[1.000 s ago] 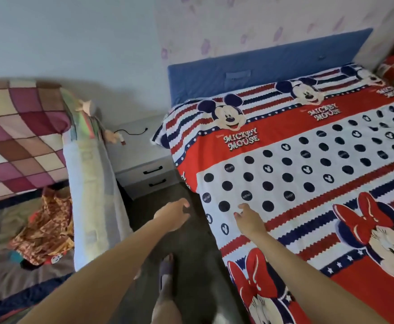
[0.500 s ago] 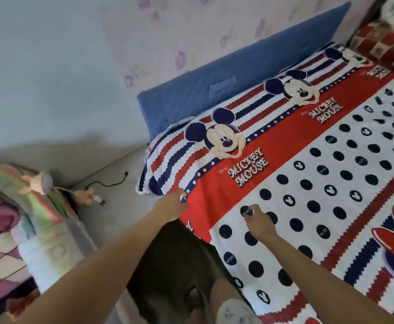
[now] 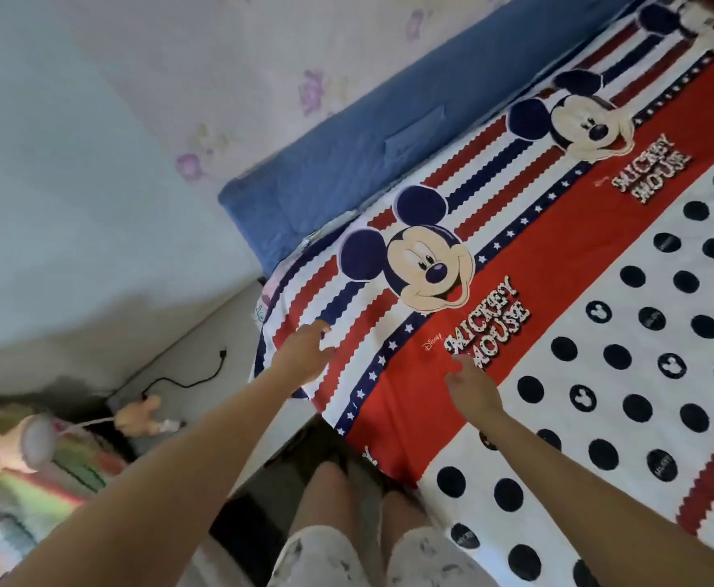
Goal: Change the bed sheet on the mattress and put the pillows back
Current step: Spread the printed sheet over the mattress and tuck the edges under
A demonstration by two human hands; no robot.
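The new bed sheet, with its big cartoon mouse, already lay flat over most of the mattress, right up to the blue headboard. I thought the sheet part was nearly done. The corner by the bedside table looked a bit loose. No pillows were on the bed, so those were left to do. The left hand rested on the striped corner, fingers loose, holding nothing. The right hand lay spread on the red band, empty too.
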